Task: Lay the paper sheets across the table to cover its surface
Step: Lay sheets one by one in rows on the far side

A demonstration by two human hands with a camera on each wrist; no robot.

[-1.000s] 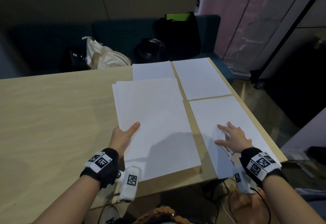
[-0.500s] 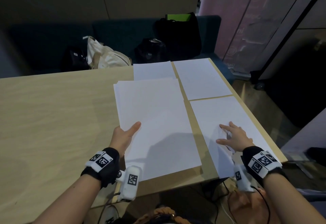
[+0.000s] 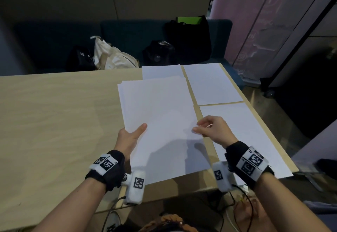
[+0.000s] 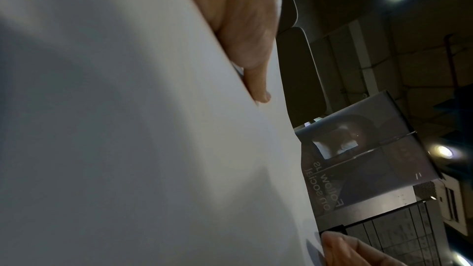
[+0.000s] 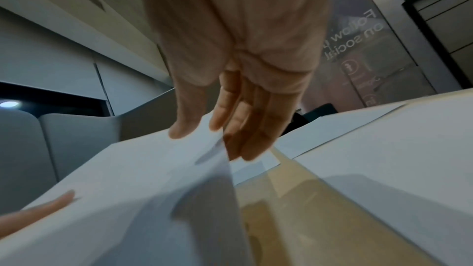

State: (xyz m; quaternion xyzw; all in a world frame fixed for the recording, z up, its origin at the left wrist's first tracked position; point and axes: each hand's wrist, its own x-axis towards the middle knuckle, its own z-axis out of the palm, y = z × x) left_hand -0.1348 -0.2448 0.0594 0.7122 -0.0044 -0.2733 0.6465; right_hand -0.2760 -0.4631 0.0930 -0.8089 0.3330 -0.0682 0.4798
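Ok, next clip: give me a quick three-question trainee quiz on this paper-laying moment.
1. True or false: the left hand holds the paper stack with its thumb on top.
2. What is the right hand doing? A) pressing flat on the near right sheet B) pinching the stack's right edge C) hanging off the table
3. How many single sheets lie on the table apart from the stack?

Key:
1. True.
2. B.
3. Three: the near right sheet, the far right sheet, and the far sheet partly under the stack.
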